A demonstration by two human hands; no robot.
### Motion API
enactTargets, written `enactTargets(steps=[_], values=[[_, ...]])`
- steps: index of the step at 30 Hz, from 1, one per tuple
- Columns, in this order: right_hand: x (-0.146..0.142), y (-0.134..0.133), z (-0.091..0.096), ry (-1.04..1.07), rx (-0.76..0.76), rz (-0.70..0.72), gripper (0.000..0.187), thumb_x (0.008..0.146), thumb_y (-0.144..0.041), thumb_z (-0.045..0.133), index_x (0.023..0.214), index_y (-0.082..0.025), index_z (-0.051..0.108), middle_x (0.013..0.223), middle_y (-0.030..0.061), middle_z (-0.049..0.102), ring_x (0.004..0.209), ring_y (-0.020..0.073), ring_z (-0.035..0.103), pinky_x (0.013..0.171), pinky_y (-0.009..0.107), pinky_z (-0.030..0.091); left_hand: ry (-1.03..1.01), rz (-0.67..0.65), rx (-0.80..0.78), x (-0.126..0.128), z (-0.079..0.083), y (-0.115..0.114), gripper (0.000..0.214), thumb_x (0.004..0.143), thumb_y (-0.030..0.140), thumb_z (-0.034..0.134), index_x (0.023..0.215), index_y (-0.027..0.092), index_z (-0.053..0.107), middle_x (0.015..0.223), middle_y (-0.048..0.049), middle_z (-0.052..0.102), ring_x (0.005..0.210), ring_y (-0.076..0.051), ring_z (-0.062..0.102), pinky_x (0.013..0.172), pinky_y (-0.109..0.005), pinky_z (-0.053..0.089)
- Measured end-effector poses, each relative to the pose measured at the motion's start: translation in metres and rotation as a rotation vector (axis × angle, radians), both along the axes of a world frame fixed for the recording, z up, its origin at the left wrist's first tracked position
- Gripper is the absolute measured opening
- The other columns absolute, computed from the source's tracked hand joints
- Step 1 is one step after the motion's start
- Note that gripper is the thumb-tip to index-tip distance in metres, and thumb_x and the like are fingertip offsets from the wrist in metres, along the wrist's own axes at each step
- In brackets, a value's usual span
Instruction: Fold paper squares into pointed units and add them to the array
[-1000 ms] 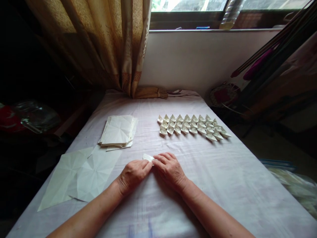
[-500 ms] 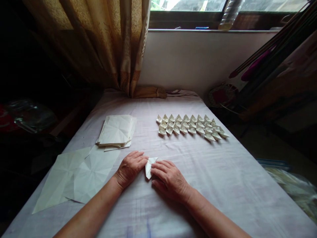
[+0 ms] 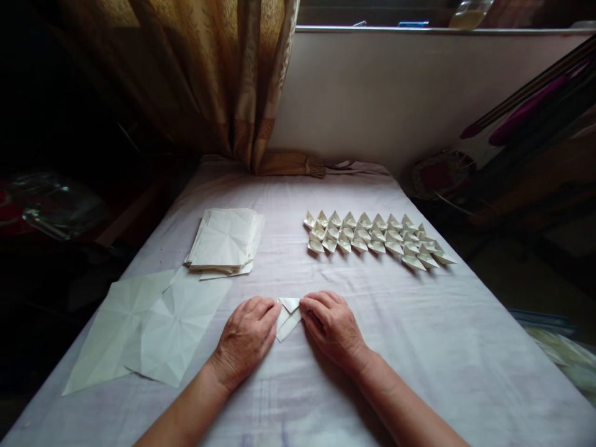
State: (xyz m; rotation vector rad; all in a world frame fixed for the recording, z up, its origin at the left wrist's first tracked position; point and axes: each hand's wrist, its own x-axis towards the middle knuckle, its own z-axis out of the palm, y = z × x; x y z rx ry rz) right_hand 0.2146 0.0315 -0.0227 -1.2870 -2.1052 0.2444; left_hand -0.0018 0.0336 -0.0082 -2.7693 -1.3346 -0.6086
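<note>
White cloth covers the table (image 3: 419, 347), where a small folded paper (image 3: 287, 313) lies at the near middle. The left hand (image 3: 246, 338) and right hand (image 3: 333, 326) flank it, curled fingertips pressing its 2 side edges, which they hide. Beyond the paper to the left sits a sheet stack (image 3: 226, 239), beyond to the right rows of folded pieces (image 3: 377, 239). Left of the paper lie 2 creased sheets (image 3: 153, 326), and past them the room is too dark to read.

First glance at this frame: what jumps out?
Rows of small folded paper pieces lie lined up on the cloth at far right. Near centre, the left hand and right hand meet on one folded paper, both touching it. A stack of creased sheets sits far left.
</note>
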Motion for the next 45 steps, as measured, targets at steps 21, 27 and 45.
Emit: enactTargets(steps=[21, 27, 45], values=[[0.007, -0.010, 0.007, 0.132, -0.148, 0.168, 0.029, 0.085, -0.012, 0.055, 0.111, -0.023, 0.060, 0.098, 0.0056, 0.068, 0.088, 0.0187, 0.061, 0.080, 0.035, 0.048, -0.068, 0.015, -0.092, 0.003, 0.002, 0.002, 0.040, 0.083, 0.038, 0.068, 0.117, 0.020, 0.062, 0.115, -0.0098, 0.066, 0.108, -0.027, 0.058, 0.098, -0.044, 0.043], [0.005, -0.010, 0.003, 0.149, -0.150, 0.134, 0.027, 0.086, -0.014, 0.055, 0.111, -0.023, 0.062, 0.098, 0.0060, 0.070, 0.087, 0.0187, 0.063, 0.080, 0.035, 0.049, -0.079, -0.029, 0.036, 0.011, -0.006, -0.002, 0.029, 0.090, 0.029, 0.057, 0.117, 0.018, 0.061, 0.114, -0.0078, 0.070, 0.109, -0.024, 0.060, 0.104, -0.045, 0.039], [0.006, -0.008, 0.008, 0.275, -0.169, 0.125, 0.029, 0.086, -0.012, 0.052, 0.111, -0.024, 0.062, 0.087, 0.0032, 0.071, 0.078, 0.0164, 0.065, 0.075, 0.031, 0.049, -0.078, -0.078, 0.041, 0.013, -0.005, -0.001, 0.026, 0.093, 0.025, 0.053, 0.117, 0.019, 0.062, 0.110, -0.0077, 0.071, 0.105, -0.022, 0.064, 0.099, -0.042, 0.045]])
